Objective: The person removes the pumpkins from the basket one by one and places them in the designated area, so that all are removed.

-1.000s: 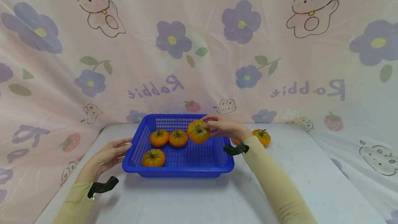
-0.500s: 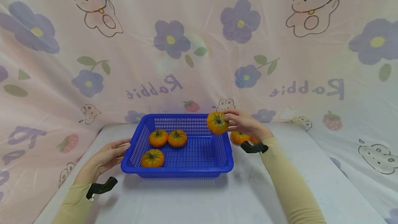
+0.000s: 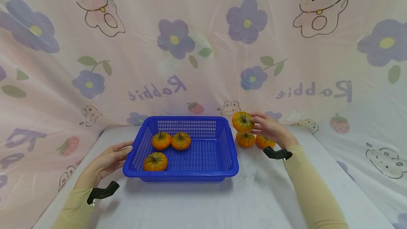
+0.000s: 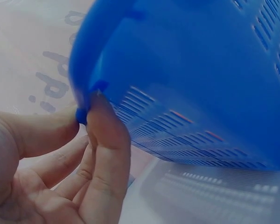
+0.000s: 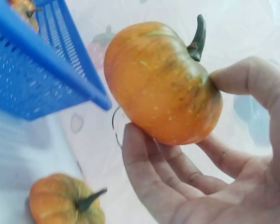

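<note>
My right hand grips a small orange pumpkin in the air, just past the right rim of a blue plastic basket. In the right wrist view the thumb and fingers hold this pumpkin from the side, its dark stem pointing up. My left hand pinches the basket's left rim between thumb and index finger; the left wrist view shows this grip on the blue rim. Inside the basket sit three pumpkins: a back left one, one beside it and a front left one.
On the white table, right of the basket, stand a pumpkin below the held one and another pumpkin, partly hidden by the right hand and its wrist mount. A printed curtain hangs behind the table.
My right hand has carried the pumpkin rightward and slightly up, from over the basket to outside its right rim. The left hand keeps its place on the rim.
</note>
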The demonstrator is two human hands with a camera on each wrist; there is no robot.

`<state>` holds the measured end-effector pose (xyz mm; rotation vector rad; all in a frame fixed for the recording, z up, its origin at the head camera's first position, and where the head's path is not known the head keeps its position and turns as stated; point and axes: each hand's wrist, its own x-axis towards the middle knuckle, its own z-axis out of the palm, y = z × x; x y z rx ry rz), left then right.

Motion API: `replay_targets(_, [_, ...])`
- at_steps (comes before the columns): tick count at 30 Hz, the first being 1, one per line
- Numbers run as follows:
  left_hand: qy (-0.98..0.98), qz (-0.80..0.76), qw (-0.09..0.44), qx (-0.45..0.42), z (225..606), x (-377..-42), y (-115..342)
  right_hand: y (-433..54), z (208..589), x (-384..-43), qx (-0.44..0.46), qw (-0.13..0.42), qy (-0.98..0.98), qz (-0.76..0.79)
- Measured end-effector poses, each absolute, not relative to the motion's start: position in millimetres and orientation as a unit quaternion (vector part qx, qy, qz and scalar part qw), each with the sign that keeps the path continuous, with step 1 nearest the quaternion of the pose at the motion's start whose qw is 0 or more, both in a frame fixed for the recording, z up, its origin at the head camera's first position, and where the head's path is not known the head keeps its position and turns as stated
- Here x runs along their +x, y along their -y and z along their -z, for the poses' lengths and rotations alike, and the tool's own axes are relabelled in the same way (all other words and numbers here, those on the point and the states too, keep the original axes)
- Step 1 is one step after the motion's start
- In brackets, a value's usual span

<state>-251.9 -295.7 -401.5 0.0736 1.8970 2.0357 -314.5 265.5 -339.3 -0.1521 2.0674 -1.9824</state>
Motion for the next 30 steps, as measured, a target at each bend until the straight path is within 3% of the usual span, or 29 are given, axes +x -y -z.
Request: replay_targets(30, [-0.674, -0.716, 0.178, 0.027, 402, -253, 296, -354, 385, -284, 0.011, 0.052, -0.653, 0.755])
